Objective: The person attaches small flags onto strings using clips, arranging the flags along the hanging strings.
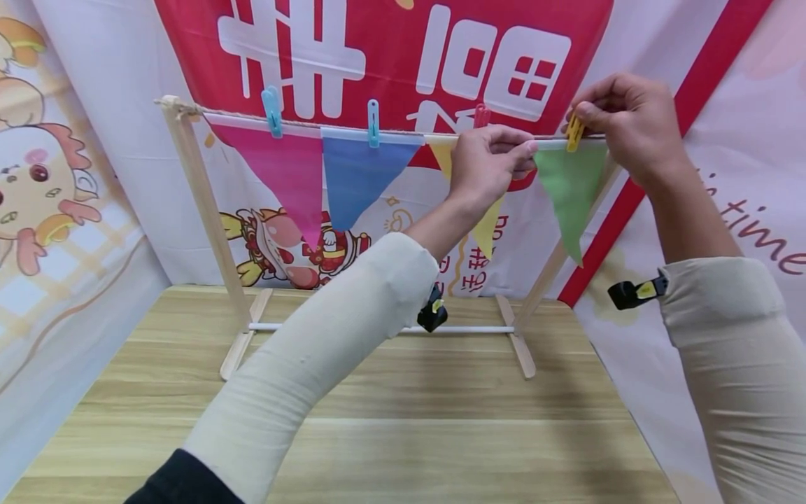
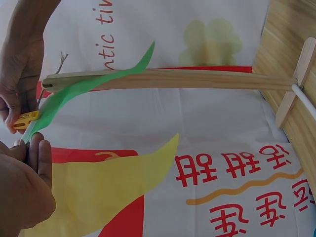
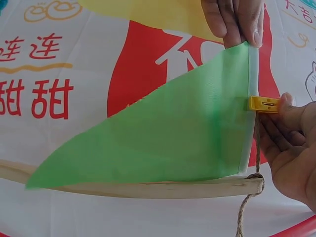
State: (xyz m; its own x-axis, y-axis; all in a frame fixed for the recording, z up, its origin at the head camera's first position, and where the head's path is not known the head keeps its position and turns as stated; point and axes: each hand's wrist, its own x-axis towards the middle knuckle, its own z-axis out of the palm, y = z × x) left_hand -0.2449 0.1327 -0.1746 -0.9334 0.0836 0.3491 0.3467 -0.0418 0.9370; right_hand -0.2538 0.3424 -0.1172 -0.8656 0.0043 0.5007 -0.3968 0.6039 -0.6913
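My right hand [image 1: 639, 126] pinches a yellow clothespin [image 1: 574, 136] between thumb and fingers. The clothespin sits across the white top edge of a green triangular pennant [image 1: 567, 196], on the twine at the right end. At that pennant's left top corner, my left hand [image 1: 483, 164] pinches the edge between thumb and fingers. In the right wrist view the pennant [image 3: 187, 128] hangs beside a wooden post, and the clothespin [image 3: 264, 103] is on its edge. Behind the left hand hangs a yellow pennant [image 1: 488, 231], partly hidden, with a red clothespin [image 1: 482, 114] above it.
A pink pennant [image 1: 283, 168] and a blue pennant [image 1: 365, 175] hang farther left, each under a light blue clothespin. The twine [image 1: 236, 114] runs between two wooden posts, joined low down by a white rod [image 1: 469, 330]. The stand is on a wood-grain table [image 1: 441, 434] before a printed backdrop.
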